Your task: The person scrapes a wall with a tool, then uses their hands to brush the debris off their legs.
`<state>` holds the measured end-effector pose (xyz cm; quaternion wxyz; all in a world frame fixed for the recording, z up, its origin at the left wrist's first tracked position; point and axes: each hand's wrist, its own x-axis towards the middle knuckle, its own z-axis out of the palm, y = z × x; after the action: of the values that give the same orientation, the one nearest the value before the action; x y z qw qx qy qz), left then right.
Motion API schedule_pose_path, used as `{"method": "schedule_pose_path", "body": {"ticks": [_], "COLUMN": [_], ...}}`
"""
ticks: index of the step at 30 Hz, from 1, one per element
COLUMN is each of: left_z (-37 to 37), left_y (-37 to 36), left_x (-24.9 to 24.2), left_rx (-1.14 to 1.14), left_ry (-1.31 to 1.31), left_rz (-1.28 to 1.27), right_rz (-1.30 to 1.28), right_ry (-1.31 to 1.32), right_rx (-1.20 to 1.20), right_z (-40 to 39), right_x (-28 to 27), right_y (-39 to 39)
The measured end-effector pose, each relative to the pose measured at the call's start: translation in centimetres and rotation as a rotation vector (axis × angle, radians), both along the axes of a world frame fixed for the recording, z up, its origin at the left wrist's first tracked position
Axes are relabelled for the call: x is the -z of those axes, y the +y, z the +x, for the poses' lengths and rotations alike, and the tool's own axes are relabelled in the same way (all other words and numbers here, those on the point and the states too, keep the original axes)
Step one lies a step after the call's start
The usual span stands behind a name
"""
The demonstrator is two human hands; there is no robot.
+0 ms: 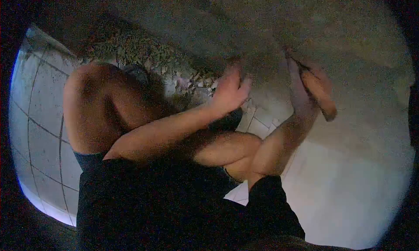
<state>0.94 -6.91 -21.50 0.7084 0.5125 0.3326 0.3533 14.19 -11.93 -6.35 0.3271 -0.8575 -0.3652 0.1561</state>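
Note:
My right hand (302, 92) is closed around a tool with a brown, wooden-looking handle (319, 92). The handle slants down to the right, and a thin dark part runs up and left from it toward the grey-brown surface. Blur and darkness hide what kind of tool head it has. Left of it, my left hand (230, 90) is near the same surface, thumb apart from the fingers and nothing visible in it. Its fingertips fade into shadow, so contact cannot be made out. Loose pale flakes (192, 83) lie just left of that hand.
My bent knees (89, 102) and bare legs fill the space below my arms. A dull, stained surface (358, 76) spreads across the top and right. White tiles (46, 116) with dark joints lie at the left. More crumbled debris (135, 48) runs along the upper left.

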Motion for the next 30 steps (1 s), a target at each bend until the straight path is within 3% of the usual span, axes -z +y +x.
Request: {"method": "schedule_pose_path", "body": {"ticks": [2, 6, 8, 9, 11, 12, 14, 15, 17, 21, 24, 26, 27, 29, 30], "left_z": [0.2, 0.4, 1.0, 1.1, 1.4, 1.8, 2.3, 2.1, 2.0, 2.6, 3.9, 2.4, 3.2, 5.7, 5.7], "left_y": [-0.7, -0.4, -0.6, -0.6, -0.6, -0.8, -0.9, -0.8, -0.7, 0.0, 0.1, 0.3, -0.1, -0.6, -0.8], "left_x": [0.1, 0.7, 1.4, 1.8, 2.4, 2.9, 3.3, 3.3, 3.0, 3.5, 5.3, 4.1, 4.4, 6.3, 6.6], "left_rx": [-0.178, -0.100, -0.132, -0.137, -0.102, -0.103, -0.183, -0.184, -0.132, -0.117, 0.061, 0.009, 0.014, -0.196, -0.194], "left_ry": [0.106, 0.061, 0.100, 0.095, 0.089, 0.088, 0.124, 0.119, 0.149, 0.212, 0.303, 0.137, 0.135, 0.266, 0.270], "left_rz": [0.191, 0.186, 0.211, 0.203, 0.197, 0.192, 0.273, 0.264, 0.260, 0.104, 0.042, 0.005, 0.011, 0.137, 0.126], "right_rz": [-0.169, -0.253, -0.079, -0.086, -0.234, -0.238, -0.005, -0.015, -0.049, 0.037, 0.070, 0.012, 0.018, -0.385, -0.392], "right_ry": [-0.776, -0.976, -0.737, -0.741, -1.011, -1.012, -1.371, -1.372, -0.677, -0.643, -0.605, 0.063, 0.060, -1.444, -1.437], "right_rx": [-0.341, -0.482, -0.574, -0.581, -0.505, -0.509, -0.958, -0.966, -0.721, -0.712, -0.699, -0.445, -0.440, -0.849, -0.858], "right_z": [-6.8, -2.7, -2.3, -2.4, -2.4, -1.7, -0.4, -1.2, -3.0, -2.2, -0.2, 2.9, 0.4, -3.6, -4.4], "right_x": [-4.9, -2.9, -2.8, -2.6, -2.2, -2.3, -2.9, -3.2, -3.9, -3.6, -1.6, -0.9, -2.0, -2.9, -2.5], "right_y": [5.0, 6.3, 5.8, 5.9, 6.0, 6.0, 6.6, 6.8, 7.1, 6.9, 6.5, 6.0, 6.2, 6.9, 7.5]}}
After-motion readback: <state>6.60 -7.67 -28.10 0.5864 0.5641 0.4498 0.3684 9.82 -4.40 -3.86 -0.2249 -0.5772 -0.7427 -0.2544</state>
